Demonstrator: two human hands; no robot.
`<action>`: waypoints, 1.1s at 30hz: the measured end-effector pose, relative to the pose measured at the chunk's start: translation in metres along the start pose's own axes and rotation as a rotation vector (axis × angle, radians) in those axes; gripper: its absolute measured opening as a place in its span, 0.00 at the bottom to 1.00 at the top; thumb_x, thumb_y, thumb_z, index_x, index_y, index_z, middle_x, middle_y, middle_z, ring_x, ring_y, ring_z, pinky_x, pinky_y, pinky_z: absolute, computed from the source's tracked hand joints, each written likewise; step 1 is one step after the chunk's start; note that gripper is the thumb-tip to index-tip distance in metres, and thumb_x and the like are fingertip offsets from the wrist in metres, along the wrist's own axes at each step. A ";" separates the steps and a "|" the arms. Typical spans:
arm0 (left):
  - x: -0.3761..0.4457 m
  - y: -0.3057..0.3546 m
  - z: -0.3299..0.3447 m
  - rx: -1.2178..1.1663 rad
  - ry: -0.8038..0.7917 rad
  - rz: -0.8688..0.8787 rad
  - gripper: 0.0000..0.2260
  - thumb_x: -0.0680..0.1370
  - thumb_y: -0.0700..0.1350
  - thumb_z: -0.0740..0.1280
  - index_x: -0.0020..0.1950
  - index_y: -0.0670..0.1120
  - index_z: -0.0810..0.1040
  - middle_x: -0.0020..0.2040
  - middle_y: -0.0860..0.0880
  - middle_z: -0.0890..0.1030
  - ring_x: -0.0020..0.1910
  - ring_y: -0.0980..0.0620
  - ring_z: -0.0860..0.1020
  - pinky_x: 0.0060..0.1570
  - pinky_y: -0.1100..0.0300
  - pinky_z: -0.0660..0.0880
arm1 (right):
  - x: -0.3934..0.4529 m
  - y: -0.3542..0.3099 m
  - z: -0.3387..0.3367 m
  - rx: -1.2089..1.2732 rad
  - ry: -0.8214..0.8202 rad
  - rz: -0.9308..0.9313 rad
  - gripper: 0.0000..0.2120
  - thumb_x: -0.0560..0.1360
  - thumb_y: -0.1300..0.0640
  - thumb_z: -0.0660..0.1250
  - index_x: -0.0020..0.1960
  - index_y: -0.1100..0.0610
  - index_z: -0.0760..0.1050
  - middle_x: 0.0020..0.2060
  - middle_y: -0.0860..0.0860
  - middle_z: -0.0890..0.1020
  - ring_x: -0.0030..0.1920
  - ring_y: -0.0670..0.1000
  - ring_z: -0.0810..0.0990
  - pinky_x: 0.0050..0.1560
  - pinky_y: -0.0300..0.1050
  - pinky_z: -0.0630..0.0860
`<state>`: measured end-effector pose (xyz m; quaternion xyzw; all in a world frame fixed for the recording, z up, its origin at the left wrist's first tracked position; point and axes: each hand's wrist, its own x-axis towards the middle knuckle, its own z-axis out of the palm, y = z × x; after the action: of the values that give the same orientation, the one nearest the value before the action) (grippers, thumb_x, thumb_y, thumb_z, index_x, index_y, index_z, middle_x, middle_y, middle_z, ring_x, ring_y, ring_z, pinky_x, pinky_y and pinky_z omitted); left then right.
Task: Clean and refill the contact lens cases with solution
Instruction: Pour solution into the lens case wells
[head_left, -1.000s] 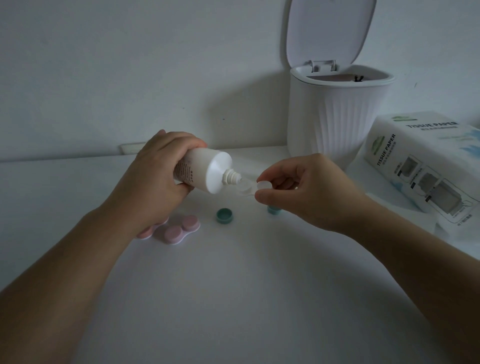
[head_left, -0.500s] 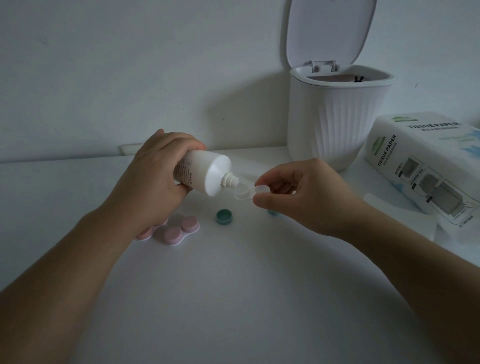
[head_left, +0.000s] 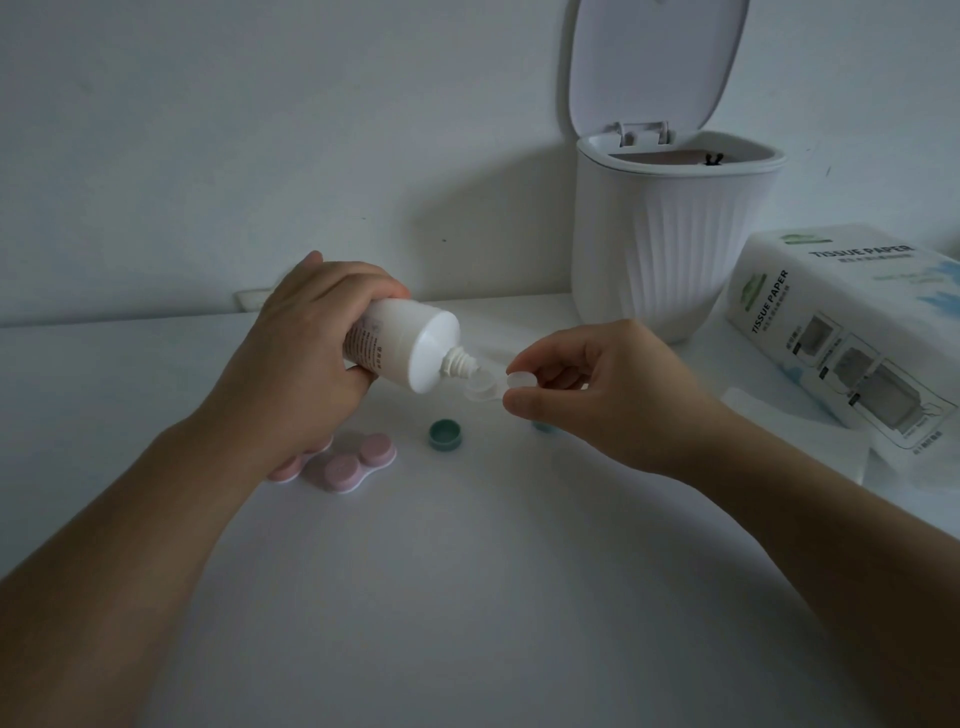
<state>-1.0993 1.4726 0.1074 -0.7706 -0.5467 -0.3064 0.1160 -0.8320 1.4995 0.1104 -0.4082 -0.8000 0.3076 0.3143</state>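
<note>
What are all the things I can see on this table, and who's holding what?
solution bottle: 1, white, tipped with its nozzle over the clear case
clear lens case: 1, see-through, held above the table
pink lens cases: 2, pink, on the table under the left arm
teal cap: 1, teal, on the table; a second teal piece peeks out under the right hand
bin: 1, white, lid up, at the back
tissue pack: 1, white, far right
left hand: grips the bottle
right hand: pinches the clear case

Left hand (head_left: 291, 358) tips solution bottle (head_left: 400, 348) over clear lens case (head_left: 485, 387).
</note>
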 end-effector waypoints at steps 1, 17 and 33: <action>0.000 0.000 0.000 0.001 -0.001 -0.001 0.29 0.65 0.29 0.77 0.62 0.47 0.77 0.60 0.51 0.79 0.62 0.49 0.75 0.78 0.55 0.54 | 0.000 0.000 0.000 0.002 -0.002 0.002 0.08 0.71 0.50 0.76 0.49 0.49 0.86 0.34 0.42 0.85 0.35 0.37 0.82 0.37 0.26 0.73; -0.001 0.002 0.000 -0.041 0.014 -0.040 0.29 0.66 0.31 0.79 0.63 0.48 0.76 0.61 0.53 0.78 0.63 0.50 0.74 0.78 0.55 0.56 | -0.001 0.001 -0.001 0.063 0.008 0.016 0.08 0.71 0.51 0.77 0.50 0.50 0.85 0.35 0.45 0.86 0.33 0.40 0.83 0.35 0.27 0.74; -0.001 0.004 -0.001 -0.037 0.006 -0.053 0.28 0.65 0.30 0.79 0.61 0.46 0.78 0.60 0.52 0.80 0.61 0.50 0.76 0.78 0.54 0.57 | 0.000 0.001 0.000 0.051 -0.001 0.002 0.07 0.71 0.52 0.76 0.49 0.50 0.86 0.35 0.45 0.86 0.35 0.40 0.82 0.39 0.30 0.77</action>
<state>-1.0960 1.4699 0.1089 -0.7569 -0.5606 -0.3220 0.0953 -0.8311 1.5001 0.1098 -0.4007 -0.7917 0.3283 0.3238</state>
